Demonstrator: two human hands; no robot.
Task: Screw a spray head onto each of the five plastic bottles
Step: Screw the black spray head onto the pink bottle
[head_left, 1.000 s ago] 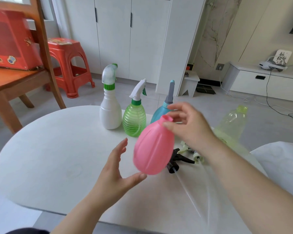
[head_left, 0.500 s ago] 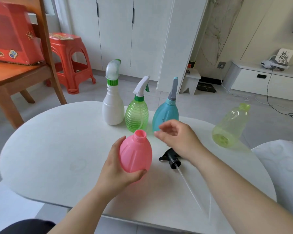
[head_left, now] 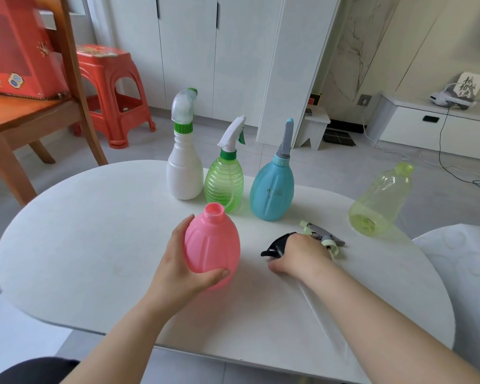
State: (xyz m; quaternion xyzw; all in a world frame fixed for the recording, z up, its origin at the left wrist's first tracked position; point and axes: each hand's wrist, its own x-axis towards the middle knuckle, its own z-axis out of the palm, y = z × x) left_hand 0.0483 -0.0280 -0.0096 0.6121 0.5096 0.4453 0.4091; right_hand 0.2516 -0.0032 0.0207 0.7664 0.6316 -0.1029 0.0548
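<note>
My left hand (head_left: 182, 270) grips a pink bottle (head_left: 212, 239) with an open neck, held upright just above the white table (head_left: 81, 245). My right hand (head_left: 298, 257) lies on the table over a black spray head (head_left: 277, 246), fingers closing around it. Beside it lies a grey and pale green spray head (head_left: 323, 236). At the back stand a white bottle (head_left: 184, 170), a green bottle (head_left: 224, 181) and a blue bottle (head_left: 272, 189), each with a head on. A yellow-green bottle (head_left: 380, 200) without a head leans at the right.
A wooden chair (head_left: 39, 115) with a red box (head_left: 17, 51) stands at the left, a red stool (head_left: 108, 87) behind it. White cabinets line the back wall. A white cushion (head_left: 471, 259) lies to the right of the table.
The pink bottle passed from my right hand into my left, which now holds it upright. My right hand dropped onto the black spray head on the table.
</note>
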